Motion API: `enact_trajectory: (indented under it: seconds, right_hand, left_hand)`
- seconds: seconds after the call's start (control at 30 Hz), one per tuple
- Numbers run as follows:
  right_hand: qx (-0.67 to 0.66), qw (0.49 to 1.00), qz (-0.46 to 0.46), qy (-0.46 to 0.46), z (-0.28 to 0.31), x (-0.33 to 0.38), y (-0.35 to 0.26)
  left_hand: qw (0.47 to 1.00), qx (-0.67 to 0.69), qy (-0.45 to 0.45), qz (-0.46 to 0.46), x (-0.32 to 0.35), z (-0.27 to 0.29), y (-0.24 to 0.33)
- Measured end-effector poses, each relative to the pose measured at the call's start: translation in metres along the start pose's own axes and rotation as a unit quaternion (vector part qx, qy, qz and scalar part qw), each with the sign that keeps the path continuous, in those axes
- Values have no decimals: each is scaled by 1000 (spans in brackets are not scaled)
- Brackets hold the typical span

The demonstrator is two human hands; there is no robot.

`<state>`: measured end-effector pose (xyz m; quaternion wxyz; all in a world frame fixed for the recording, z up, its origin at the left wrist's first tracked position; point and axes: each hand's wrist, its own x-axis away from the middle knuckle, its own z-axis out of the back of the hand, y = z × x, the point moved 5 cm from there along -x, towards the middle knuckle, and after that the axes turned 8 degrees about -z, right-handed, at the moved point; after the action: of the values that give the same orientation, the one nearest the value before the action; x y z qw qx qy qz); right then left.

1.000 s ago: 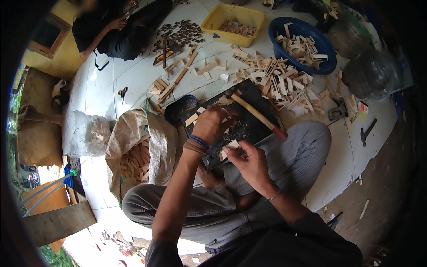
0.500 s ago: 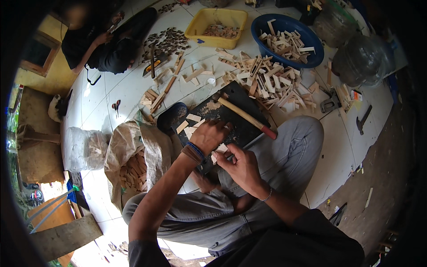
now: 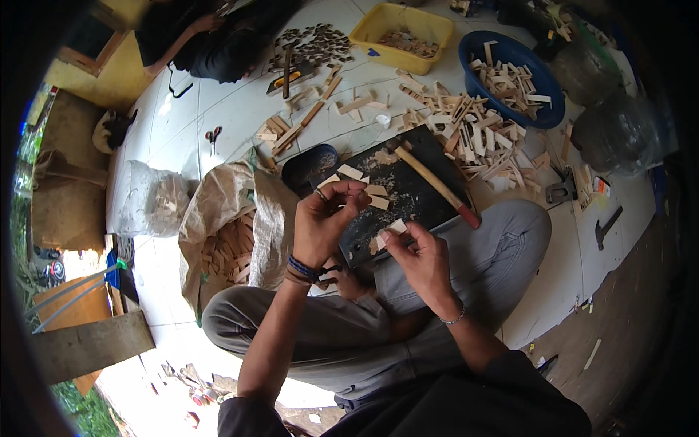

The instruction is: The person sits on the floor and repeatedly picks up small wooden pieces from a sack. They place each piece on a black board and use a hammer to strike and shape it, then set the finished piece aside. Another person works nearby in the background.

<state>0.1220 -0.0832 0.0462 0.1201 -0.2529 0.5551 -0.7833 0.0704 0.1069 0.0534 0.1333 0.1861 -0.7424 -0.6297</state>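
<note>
My right hand [image 3: 426,264] pinches a small pale wood piece [image 3: 391,231] between thumb and fingers, over the near edge of a black board [image 3: 419,205]. To the left, my left hand [image 3: 324,222] is raised over the board's left side, thumb and fingertips pressed together. Anything in that pinch is too small to make out. Just beyond the left fingertips, several short wood pieces [image 3: 351,172] lie on the board among shavings. A hammer [image 3: 437,182] with a wooden handle and red grip end lies across the board's right part. My hands are apart.
A sack [image 3: 273,233] of wood pieces stands left, beside a dark blue tray [image 3: 290,175]. Beyond the board lie a wood heap [image 3: 473,135], a blue basin [image 3: 559,109] and a yellow tub [image 3: 360,36]. Another hammer [image 3: 606,227] lies right; scissors [image 3: 212,138] lie left. Another person [image 3: 218,51] sits far left.
My left hand has drawn away from the right hand, leftward, and its fingers have come up into a pinch. The right hand still holds the wood piece. The whole view has shifted a little.
</note>
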Motion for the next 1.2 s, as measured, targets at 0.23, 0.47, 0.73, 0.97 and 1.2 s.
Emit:
enact_trajectory:
  seconds: [0.23,0.47,0.73,0.97,1.2]
  right_hand:
    - [-22,998,-53,-33,-1,-3,10]
    - [-62,997,-31,-24,-1,-3,9]
    - [-52,998,-37,-17,-2,0,4]
    - [-53,998,-30,-21,-2,0,3]
    - [-58,998,-25,-21,-2,-1,7]
  left_hand:
    - [990,118,66,27,66,2,-21]
    - [993,95,70,-5,66,-12,-27]
    - [997,-5,71,-33,70,-15,-23]
    - [973,-177,15,-149,70,-18,-4]
    - [975,-164,17,-149,68,-20,-5]
